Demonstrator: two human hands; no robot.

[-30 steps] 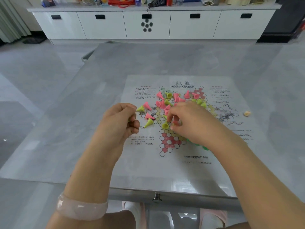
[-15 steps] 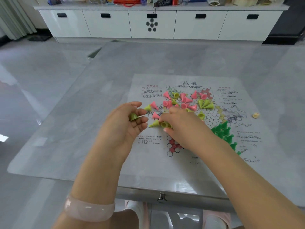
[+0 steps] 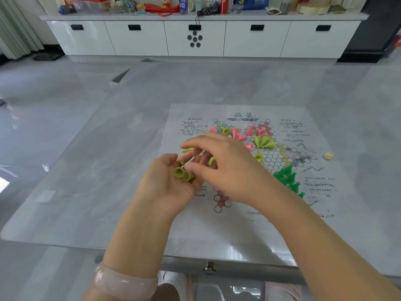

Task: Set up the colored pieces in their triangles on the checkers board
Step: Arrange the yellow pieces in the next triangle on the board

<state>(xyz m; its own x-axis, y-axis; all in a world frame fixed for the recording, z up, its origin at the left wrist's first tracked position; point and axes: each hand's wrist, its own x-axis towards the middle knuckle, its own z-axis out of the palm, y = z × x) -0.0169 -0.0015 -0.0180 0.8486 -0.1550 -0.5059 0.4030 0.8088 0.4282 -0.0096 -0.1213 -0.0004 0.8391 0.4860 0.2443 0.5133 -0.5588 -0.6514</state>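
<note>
Right now the left hand (image 3: pixel 169 183) is turned palm up above the near left part of the paper checkers board sheet (image 3: pixel 238 224). It is cupped, and a few little yellow-green cone pieces (image 3: pixel 183 174) lie in the palm. The right hand (image 3: pixel 225 168) reaches across over the left one. Its fingers (image 3: pixel 191 145) are spread loosely, and one yellow-green cone piece (image 3: pixel 187 150) shows just under the fingertips, but I cannot tell if the fingers pinch it or if it lies on the board. Another yellow-green piece (image 3: pixel 212 161) peeks out between the two hands.

Farther back on the board, pink cone pieces (image 3: pixel 236 133) lie tipped over in a messy bunch, mixed with more yellow-green ones (image 3: pixel 263 142). One yellow-green piece (image 3: pixel 258 157) sits alone in the middle of the hexagons. On the right side, dark green pieces (image 3: pixel 287 175) stand close together in their own triangle. The red triangle (image 3: pixel 221 202) near the person has no pieces that I can see.

The sheet lies flat on the shiny grey table (image 3: pixel 86 181). A small cream-coloured die (image 3: pixel 328 156) sits on the sheet, well apart from the pieces on the right. A pale pink bangle (image 3: pixel 125 283) is on the left wrist.
</note>
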